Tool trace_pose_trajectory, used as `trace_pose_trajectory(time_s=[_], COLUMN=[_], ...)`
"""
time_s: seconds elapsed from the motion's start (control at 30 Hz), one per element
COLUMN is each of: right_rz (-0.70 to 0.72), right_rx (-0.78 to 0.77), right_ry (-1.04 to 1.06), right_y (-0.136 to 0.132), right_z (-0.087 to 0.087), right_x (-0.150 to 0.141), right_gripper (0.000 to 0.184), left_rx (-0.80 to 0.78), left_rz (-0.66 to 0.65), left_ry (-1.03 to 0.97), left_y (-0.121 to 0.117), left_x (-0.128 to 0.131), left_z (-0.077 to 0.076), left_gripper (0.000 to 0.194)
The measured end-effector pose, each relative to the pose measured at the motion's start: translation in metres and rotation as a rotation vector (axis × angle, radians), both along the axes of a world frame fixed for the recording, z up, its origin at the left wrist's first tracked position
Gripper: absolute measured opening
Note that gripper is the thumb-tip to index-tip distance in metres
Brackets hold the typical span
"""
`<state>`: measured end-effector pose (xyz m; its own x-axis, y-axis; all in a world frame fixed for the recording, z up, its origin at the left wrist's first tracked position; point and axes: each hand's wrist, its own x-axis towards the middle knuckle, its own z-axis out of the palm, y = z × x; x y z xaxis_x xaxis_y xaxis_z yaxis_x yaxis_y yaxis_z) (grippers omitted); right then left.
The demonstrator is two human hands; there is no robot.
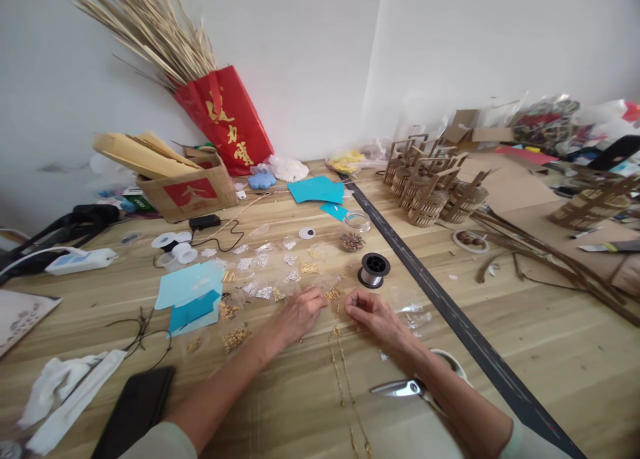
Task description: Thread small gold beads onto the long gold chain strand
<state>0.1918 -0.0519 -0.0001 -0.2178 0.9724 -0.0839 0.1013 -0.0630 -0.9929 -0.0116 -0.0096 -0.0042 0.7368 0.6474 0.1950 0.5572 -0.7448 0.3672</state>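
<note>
A thin gold chain point(341, 369) runs in two strands down the table to the lower edge of the view. Just above its upper end lies a small pile of gold jewelry findings point(333, 292). My left hand point(305, 310) is beside this pile on the left, its fingers bent and pressed together. To the right, my right hand point(369, 310) is closed in a pinch near the chain's upper end. Whatever is between the fingertips of either hand is too small to make out. Scissors point(400, 388) lie by my right forearm, and a spool of clear line point(374, 270) stands beyond my right hand.
Small clear bags with silver bits point(264, 291) and gold beads point(236, 339) spread to the left. Blue cards point(193, 296) and a black phone point(135, 412) lie farther left. A black strip point(435, 296) crosses the table. Small woven baskets point(425, 199) stand at the back right.
</note>
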Motion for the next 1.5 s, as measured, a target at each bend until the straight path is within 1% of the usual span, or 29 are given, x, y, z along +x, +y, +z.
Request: trace_pose_trajectory(time_s=[0.1, 0.2, 0.3, 0.4, 0.6, 0.7, 0.9, 1.17, 1.37, 1.5], right_rz=[0.013, 0.017, 0.019, 0.006, -0.012, -0.008, 0.005, 0.004, -0.003, 0.019], right_rx=[-0.001, -0.008, -0.005, -0.002, -0.008, -0.014, -0.015, -0.009, 0.000, 0.005], right_ry=[-0.001, -0.002, 0.006, 0.006, 0.007, 0.008, 0.026, 0.004, -0.008, -0.020], right_y=[0.0004, 0.0005, 0.0005, 0.0002, -0.0001, -0.0002, 0.0000, 0.0000, 0.0002, 0.0009], right_z=[-0.0003, -0.0009, -0.0014, -0.0008, 0.0021, 0.0015, -0.0016, -0.0013, -0.0022, -0.0038], right_x=[0.0009, 0.0016, 0.0016, 0.0008, -0.0006, -0.0003, 0.0009, 0.0014, 0.0014, 0.0025], right_gripper=[0.029, 0.029, 0.030, 0.031, 0.033, 0.032, 0.031, 0.030, 0.031, 0.029], left_rx=[-0.138, -0.187, -0.179, -0.166, -0.054, -0.026, -0.038, -0.050, -0.052, -0.049], left_rz=[0.030, 0.056, 0.084, 0.095, 0.135, 0.139, 0.124, 0.093, 0.062, 0.059], left_ry=[-0.104, -0.153, -0.154, -0.099, 0.046, 0.090, 0.067, 0.082, 0.090, 0.086], left_y=[0.0025, 0.0050, 0.0063, 0.0056, 0.0037, 0.0041, 0.0034, 0.0042, 0.0056, 0.0052], left_x=[-0.0006, -0.0024, -0.0055, -0.0083, -0.0070, -0.0051, -0.0031, -0.0021, -0.0029, -0.0023], left_z=[0.0045, 0.0081, 0.0087, 0.0076, 0.0089, 0.0096, 0.0108, 0.0107, 0.0088, 0.0083], left_gripper=[0.023, 0.021, 0.020, 0.021, 0.025, 0.025, 0.026, 0.027, 0.026, 0.023])
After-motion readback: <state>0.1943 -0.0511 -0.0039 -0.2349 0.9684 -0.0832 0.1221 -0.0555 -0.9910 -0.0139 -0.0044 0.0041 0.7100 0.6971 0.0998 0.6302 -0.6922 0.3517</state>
